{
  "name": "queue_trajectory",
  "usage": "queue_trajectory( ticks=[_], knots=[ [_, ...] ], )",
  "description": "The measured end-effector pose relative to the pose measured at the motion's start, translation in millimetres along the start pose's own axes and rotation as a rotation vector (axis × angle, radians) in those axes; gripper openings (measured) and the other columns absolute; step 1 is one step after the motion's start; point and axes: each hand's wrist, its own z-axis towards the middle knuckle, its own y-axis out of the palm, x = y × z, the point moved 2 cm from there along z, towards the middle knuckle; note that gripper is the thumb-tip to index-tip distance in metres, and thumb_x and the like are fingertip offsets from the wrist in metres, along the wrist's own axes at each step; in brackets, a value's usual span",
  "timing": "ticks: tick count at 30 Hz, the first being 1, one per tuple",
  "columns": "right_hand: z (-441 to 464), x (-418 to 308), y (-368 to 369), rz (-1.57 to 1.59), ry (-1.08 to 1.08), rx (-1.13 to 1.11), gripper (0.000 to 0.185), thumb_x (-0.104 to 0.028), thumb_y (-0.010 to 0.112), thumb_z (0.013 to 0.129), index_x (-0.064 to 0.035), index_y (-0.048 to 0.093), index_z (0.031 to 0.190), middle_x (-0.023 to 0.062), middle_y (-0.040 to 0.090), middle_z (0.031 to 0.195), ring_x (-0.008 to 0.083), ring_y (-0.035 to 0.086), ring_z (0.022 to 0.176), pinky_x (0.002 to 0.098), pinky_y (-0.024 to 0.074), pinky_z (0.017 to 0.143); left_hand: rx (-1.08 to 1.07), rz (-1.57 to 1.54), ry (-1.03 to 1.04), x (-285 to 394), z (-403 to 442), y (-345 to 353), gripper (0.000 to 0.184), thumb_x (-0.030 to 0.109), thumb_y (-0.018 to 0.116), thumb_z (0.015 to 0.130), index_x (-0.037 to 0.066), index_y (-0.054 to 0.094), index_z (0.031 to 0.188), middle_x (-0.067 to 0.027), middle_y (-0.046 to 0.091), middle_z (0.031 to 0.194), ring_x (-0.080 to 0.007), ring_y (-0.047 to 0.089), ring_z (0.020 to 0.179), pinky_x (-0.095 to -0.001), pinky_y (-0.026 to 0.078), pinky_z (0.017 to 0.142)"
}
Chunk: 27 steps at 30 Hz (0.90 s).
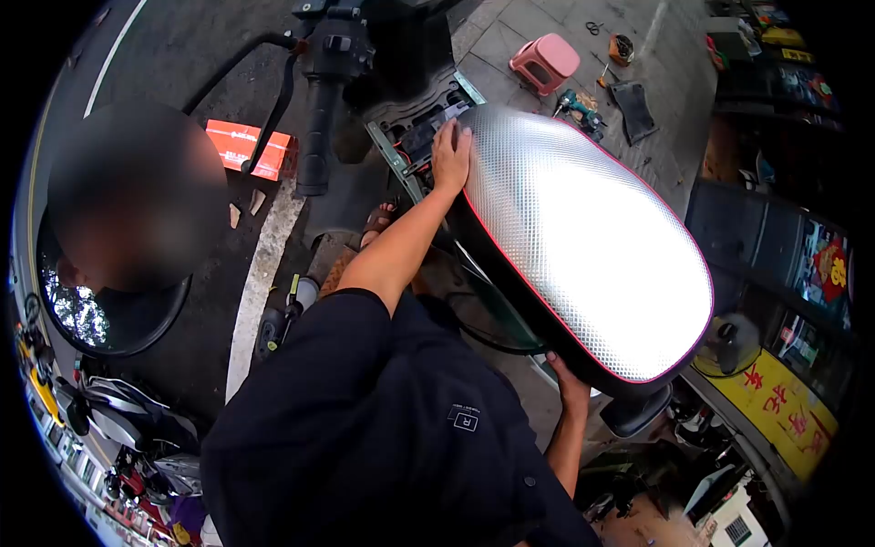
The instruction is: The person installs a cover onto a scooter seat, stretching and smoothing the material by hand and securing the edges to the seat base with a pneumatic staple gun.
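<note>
Dark short-sleeved cloth shirt [365, 438], six o'clock: white letter "R" inside small white outlined square; tiny line above it unreadable. Red poster with gold lettering [831, 271], three o'clock: large character, apparently "福". Long yellow banner [770, 408], four o'clock: row of red Chinese characters, one apparently "车", others unclear. Orange-red rectangular box with white print [244, 149], ten o'clock: lettering too small to read.
</note>
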Motion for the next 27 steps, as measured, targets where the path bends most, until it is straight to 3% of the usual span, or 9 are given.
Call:
queue_trajectory(
  ticks=[5, 8, 13, 16, 18, 22, 23, 26, 27],
  knots=[
    [9, 5, -13, -0.259, -0.026, -0.033, 0.050, -0.012, 0.080, 0.074, 0.0007, 0.060, 0.117, 0.0111, 0.061, 0.117, 0.0211, 0.054, 0.109, 0.0343, 0.0416, 0.097, 0.061, 0.039, -0.212, -24, 12, -1, 0.051, 0.048, 0.039, 0.095, 0.010, 0.055, 0.125, -0.0184, 0.054, 0.126, -0.0370, 0.050, 0.116, -0.0428, 0.040, 0.098],
    [12, -17, -6, -0.284, -0.004, -0.082, 0.048, -0.011, 0.079, 0.075, 0.0015, 0.060, 0.116, 0.0124, 0.061, 0.118, 0.0224, 0.055, 0.110, 0.0357, 0.0412, 0.097, -0.043, 0.142, -0.517, -38, 20, -2, 0.059, 0.055, 0.031, 0.093, 0.012, 0.058, 0.122, -0.0195, 0.056, 0.125, -0.0399, 0.051, 0.116, -0.0483, 0.038, 0.098],
    [21, -33, 8, -0.314, -0.135, -0.060, 0.045, -0.010, 0.078, 0.076, 0.0007, 0.061, 0.116, 0.0130, 0.061, 0.118, 0.0229, 0.056, 0.110, 0.0370, 0.0423, 0.097, -0.142, 0.117, -0.628, -61, 38, 2, 0.066, 0.062, 0.029, 0.092, 0.011, 0.057, 0.124, -0.0195, 0.055, 0.127, -0.0401, 0.049, 0.119, -0.0471, 0.037, 0.100],
    [26, -36, 14, -0.610, -0.109, -0.011, 0.044, -0.015, 0.072, 0.081, -0.0004, 0.059, 0.120, 0.0133, 0.061, 0.119, 0.0243, 0.055, 0.113, 0.0373, 0.0409, 0.099, -0.170, 0.104, -0.672, -78, 44, 5, 0.070, 0.064, 0.027, 0.091, 0.011, 0.056, 0.127, -0.0198, 0.054, 0.128, -0.0396, 0.048, 0.121, -0.0461, 0.036, 0.101],
    [41, 9, -15, -0.886, -0.585, 0.060, 0.038, -0.014, 0.068, 0.085, -0.0005, 0.059, 0.119, 0.0141, 0.062, 0.117, 0.0246, 0.056, 0.111, 0.0377, 0.0422, 0.097, -0.190, 0.110, -0.680, -84, 44, 5, 0.072, 0.065, 0.025, 0.091, 0.012, 0.055, 0.128, -0.0198, 0.054, 0.129, -0.0392, 0.048, 0.122, -0.0455, 0.036, 0.102],
    [50, 28, -28, -1.456, -0.871, 0.155, 0.033, -0.010, 0.064, 0.088, -0.0011, 0.060, 0.119, 0.0144, 0.063, 0.117, 0.0248, 0.057, 0.110, 0.0378, 0.0430, 0.096, -0.169, 0.131, -0.720, -97, 48, 3, 0.074, 0.063, 0.024, 0.091, 0.006, 0.057, 0.125, -0.0227, 0.053, 0.129, -0.0404, 0.047, 0.122, -0.0456, 0.035, 0.102],
    [55, 30, -33, -0.911, -0.605, 0.072, 0.032, -0.009, 0.063, 0.088, -0.0008, 0.060, 0.119, 0.0146, 0.063, 0.116, 0.0249, 0.058, 0.109, 0.0380, 0.0434, 0.096, -0.162, 0.139, -0.747, -104, 49, 4, 0.074, 0.062, 0.024, 0.092, 0.004, 0.057, 0.124, -0.0234, 0.053, 0.129, -0.0410, 0.047, 0.122, -0.0457, 0.035, 0.102],
    [57, -6, 11, -0.708, -0.711, 0.032, 0.029, -0.002, 0.062, 0.087, 0.0024, 0.060, 0.116, 0.0164, 0.063, 0.112, 0.0244, 0.059, 0.105, 0.0371, 0.0450, 0.093, -0.141, 0.147, -0.625, -102, 45, -5, 0.071, 0.057, 0.025, 0.094, 0.001, 0.058, 0.120, -0.0246, 0.055, 0.125, -0.0436, 0.048, 0.118, -0.0476, 0.035, 0.101],
    [62, -8, 20, -0.696, -0.719, 0.023, 0.028, -0.001, 0.062, 0.086, 0.0032, 0.061, 0.114, 0.0160, 0.064, 0.110, 0.0240, 0.059, 0.104, 0.0363, 0.0454, 0.092, -0.147, 0.184, -0.528, -101, 46, -11, 0.060, 0.051, 0.035, 0.094, 0.002, 0.059, 0.118, -0.0229, 0.059, 0.120, -0.0404, 0.053, 0.113, -0.0447, 0.039, 0.098]
  ],
)
